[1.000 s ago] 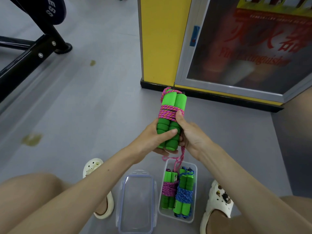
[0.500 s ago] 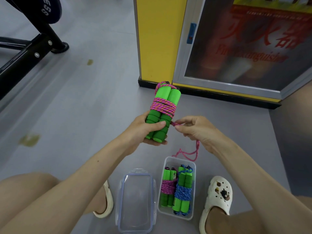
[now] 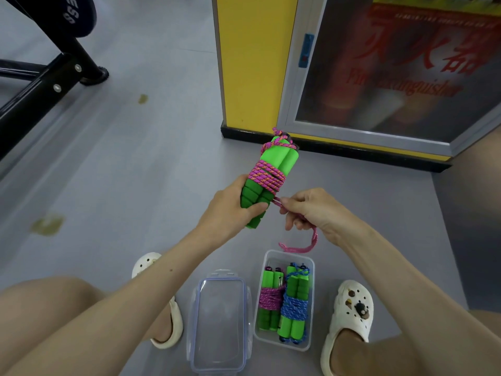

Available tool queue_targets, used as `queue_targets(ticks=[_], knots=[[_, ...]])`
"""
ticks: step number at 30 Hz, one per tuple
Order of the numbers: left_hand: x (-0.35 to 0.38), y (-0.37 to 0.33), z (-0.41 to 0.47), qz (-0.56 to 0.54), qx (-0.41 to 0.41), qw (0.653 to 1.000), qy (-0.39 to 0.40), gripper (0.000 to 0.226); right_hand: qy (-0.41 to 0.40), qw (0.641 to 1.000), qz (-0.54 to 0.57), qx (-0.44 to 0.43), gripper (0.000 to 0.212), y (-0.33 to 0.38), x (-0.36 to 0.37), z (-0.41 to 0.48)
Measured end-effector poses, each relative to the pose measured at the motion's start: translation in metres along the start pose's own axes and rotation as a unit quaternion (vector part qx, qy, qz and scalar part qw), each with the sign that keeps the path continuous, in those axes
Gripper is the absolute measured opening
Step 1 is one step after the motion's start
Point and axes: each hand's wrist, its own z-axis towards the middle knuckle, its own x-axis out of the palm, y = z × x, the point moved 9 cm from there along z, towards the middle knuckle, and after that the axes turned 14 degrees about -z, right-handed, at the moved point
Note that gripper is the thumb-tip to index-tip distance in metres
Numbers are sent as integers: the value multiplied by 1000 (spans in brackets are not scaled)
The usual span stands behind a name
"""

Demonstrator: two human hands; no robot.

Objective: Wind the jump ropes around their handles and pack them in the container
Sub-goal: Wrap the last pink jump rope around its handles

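Crouched on a grey floor (image 3: 135, 172), holding a jump rope up just beyond the container (image 3: 312, 263). Left grip (image 3: 230, 210) curled round the lower ends of the paired green handles (image 3: 279, 158), with pink rope (image 3: 267, 176) coiled about their middle. Right grip (image 3: 311, 210) pinching the rope's free end just beside the handles, with the loose tail (image 3: 301, 249) hanging above the container's far rim.

Inside the clear container, set on the floor: two wound ropes side by side, one pink (image 3: 269, 298), one blue (image 3: 294, 308). Just left of the container, lying flat: a clear lid (image 3: 218, 321). Flanking container and lid: a pair of white clogs (image 3: 349, 316).

Well beyond the container: a yellow pillar (image 3: 249, 63) with black skirting, and beside it a glazed cabinet (image 3: 379, 77) with red lettering, blurred. Far up and left of the container: a black metal frame (image 3: 35, 96) with visible bolts. Left of the container, well apart: brownish stains (image 3: 47, 225) on the floor.
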Motion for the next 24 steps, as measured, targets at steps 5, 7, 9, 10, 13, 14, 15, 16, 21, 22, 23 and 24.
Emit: queue_targets(ticks=[5, 7, 9, 10, 13, 14, 15, 16, 21, 22, 23, 24], knots=[[-3, -2, -1, 114, 19, 993, -32, 49, 4, 999, -39, -24, 17, 5, 5, 3], [-3, -2, -2, 143, 26, 989, -40, 51, 7, 999, -20, -29, 17, 6, 9, 3], [-3, -5, -3, 171, 29, 983, -53, 52, 4, 999, 3, -34, 19, 6, 13, 2], [-4, -7, -4, 187, 33, 980, -62, 52, -2, 999, 15, -39, 20, 7, 15, 2], [-4, -14, -6, 217, 65, 970, -84, 54, -3, 997, 48, -58, 23, 10, 20, -2], [-2, -16, -6, 222, 76, 968, -84, 54, 3, 997, 50, -64, 24, 12, 21, -3], [0, -17, -7, 227, 85, 967, -82, 53, 11, 996, 49, -68, 25, 13, 22, -3], [3, -18, -7, 236, 94, 964, -79, 53, 17, 996, 43, -73, 26, 15, 23, -4], [7, -20, -7, 282, 112, 950, -78, 57, 47, 994, 47, -82, 19, 20, 29, -4], [7, -19, -6, 291, 112, 947, -77, 58, 68, 992, 63, -80, 17, 20, 32, -4], [7, -19, -6, 300, 110, 945, -76, 58, 91, 990, 80, -75, 15, 20, 34, -4], [7, -18, -6, 309, 106, 942, -77, 57, 108, 988, 93, -66, 15, 19, 36, -3]])
